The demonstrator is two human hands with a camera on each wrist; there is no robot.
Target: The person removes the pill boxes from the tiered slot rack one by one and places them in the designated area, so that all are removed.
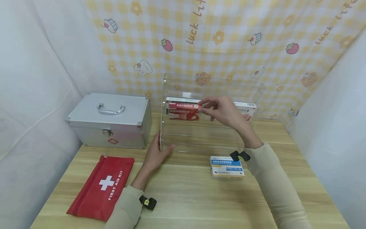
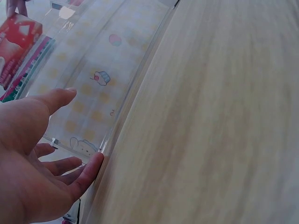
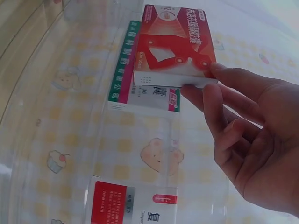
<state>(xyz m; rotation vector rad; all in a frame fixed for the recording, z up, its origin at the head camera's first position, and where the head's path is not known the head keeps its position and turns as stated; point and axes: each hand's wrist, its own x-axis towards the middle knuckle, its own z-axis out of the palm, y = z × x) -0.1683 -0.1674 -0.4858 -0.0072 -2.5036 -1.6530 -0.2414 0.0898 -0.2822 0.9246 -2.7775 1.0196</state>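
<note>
My right hand [image 1: 224, 111] pinches a red medicine box [image 1: 184, 111] at its right end, with thumb and fingertips. In the right wrist view the red box [image 3: 175, 44] overlaps a green-and-white medicine box [image 3: 145, 95] behind it on a clear acrylic rack [image 1: 200, 148]. My left hand [image 1: 155, 152] is at the rack's lower left corner. Its fingers lie along the outer side and the thumb reaches across the front. The left wrist view shows those fingers [image 2: 91, 175] extended and spread, one fingertip right at the rack's edge.
A white medicine box [image 1: 247, 111] stands at the right on the rack. In front lies a blue-and-white medicine box [image 1: 227, 168]. At left are a silver case [image 1: 110, 127] and a red first aid pouch [image 1: 100, 189]. A patterned curtain [image 1: 228, 54] hangs behind.
</note>
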